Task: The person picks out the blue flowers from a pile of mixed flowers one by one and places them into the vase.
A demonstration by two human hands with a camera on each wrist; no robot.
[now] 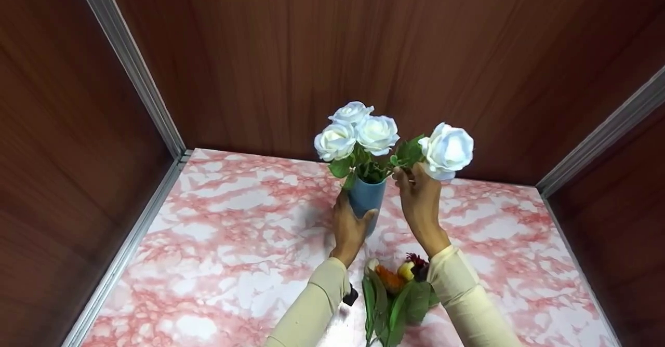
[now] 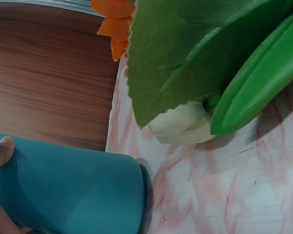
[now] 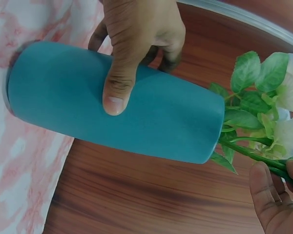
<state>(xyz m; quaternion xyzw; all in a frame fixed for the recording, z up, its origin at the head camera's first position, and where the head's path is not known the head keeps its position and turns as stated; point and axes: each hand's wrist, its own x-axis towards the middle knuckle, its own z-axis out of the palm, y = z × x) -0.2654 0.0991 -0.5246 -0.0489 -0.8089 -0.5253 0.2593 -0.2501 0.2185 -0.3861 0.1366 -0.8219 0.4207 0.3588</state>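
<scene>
A blue vase [image 1: 367, 199] stands on the table, and my left hand [image 1: 349, 227] grips its side with the thumb toward me. Three white roses [image 1: 377, 135] with green leaves fill its mouth. To the right, my right hand [image 1: 423, 207] pinches the green stem [image 3: 256, 156] of another white rose [image 1: 448, 150], close beside the rim. In the right wrist view this stem runs to the vase's mouth. Its lower end is hidden there.
Nearer to me, between my forearms, lie an orange flower [image 1: 389, 279], a yellow one [image 1: 406, 270] and a dark red one [image 1: 417, 259] among long green leaves [image 1: 397, 305]. Wood panels [image 1: 332, 51] with metal edging [image 1: 140, 77] enclose the pink-and-white marbled table [image 1: 218, 264].
</scene>
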